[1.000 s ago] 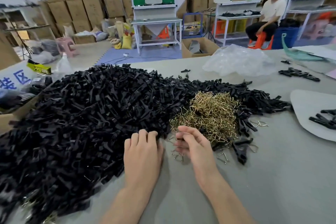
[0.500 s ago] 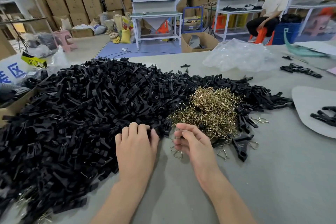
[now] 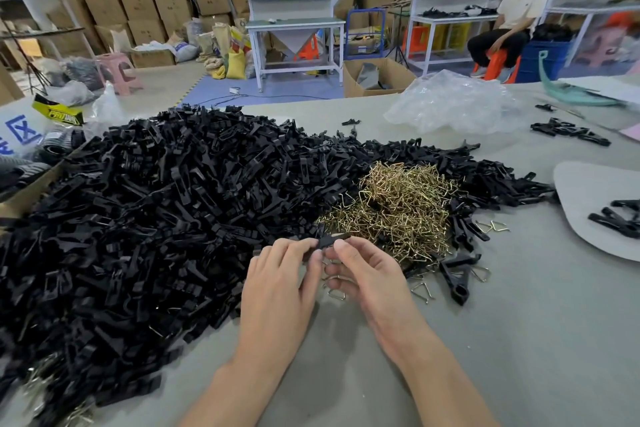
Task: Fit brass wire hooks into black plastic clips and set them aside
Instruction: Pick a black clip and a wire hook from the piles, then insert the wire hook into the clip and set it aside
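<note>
A huge heap of black plastic clips (image 3: 166,204) covers the left half of the grey table (image 3: 519,340). A smaller mound of brass wire hooks (image 3: 398,208) lies against its right side. My left hand (image 3: 277,291) and my right hand (image 3: 367,274) meet just in front of the brass mound. Between their fingertips they pinch one black clip (image 3: 325,242). A brass hook shows under the fingers of my right hand. Loose hooks (image 3: 422,291) and a few clips (image 3: 457,274) lie to the right of my hands.
A grey mat (image 3: 588,204) at the right edge carries some black clips (image 3: 620,218). A crumpled clear plastic bag (image 3: 453,104) sits at the table's back. More clips (image 3: 568,130) lie far right. A person sits on an orange stool (image 3: 498,62) beyond the table.
My left hand has lifted off the black heap with a clip and come together with my right hand; both now hold the clip between them.
</note>
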Demonstrator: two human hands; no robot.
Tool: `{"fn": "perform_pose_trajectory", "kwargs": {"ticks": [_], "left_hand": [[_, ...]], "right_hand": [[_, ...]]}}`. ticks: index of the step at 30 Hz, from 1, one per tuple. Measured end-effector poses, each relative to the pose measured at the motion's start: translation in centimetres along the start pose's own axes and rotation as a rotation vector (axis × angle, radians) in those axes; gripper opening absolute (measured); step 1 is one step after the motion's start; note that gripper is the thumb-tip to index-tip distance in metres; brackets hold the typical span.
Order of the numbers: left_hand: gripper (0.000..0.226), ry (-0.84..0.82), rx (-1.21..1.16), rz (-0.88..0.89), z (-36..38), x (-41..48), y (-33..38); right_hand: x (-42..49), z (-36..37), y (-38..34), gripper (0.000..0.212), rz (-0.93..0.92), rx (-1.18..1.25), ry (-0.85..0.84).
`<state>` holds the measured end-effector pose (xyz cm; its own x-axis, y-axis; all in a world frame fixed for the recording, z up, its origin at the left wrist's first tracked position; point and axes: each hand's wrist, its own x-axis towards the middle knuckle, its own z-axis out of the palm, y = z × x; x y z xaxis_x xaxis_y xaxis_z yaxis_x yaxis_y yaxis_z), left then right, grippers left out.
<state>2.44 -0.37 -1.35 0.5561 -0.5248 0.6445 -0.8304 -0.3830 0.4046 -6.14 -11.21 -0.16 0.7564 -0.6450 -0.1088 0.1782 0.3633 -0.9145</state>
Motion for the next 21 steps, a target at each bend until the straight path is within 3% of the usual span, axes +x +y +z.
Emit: {"fn": "perform_pose_trajectory", "kwargs": {"ticks": [5,13,16,21], "left_hand": [[0.027,-0.041,-0.047,0.048,0.3,0.0,-0.4],[0.01,-0.041,-0.123,0.224,0.6,0.8,-1.0],[0.01,-0.058,-0.152,0.24,0.8,1.1,-0.8],[0.027,-0.13,0.021,0.058,1.4,1.6,-0.7]], "right_hand": [[-0.1,-0.1,0.0,0.036,-0.007,0.005,-0.051],[-0.8,-1.6,0.0,0.016,0.129,0.072,-0.172],[-0.8,-1.8,0.0,0.019,0.126,0.045,-0.172],[-0.5,-2.0,-0.4,0.017,0.12,0.074,-0.085]]}}
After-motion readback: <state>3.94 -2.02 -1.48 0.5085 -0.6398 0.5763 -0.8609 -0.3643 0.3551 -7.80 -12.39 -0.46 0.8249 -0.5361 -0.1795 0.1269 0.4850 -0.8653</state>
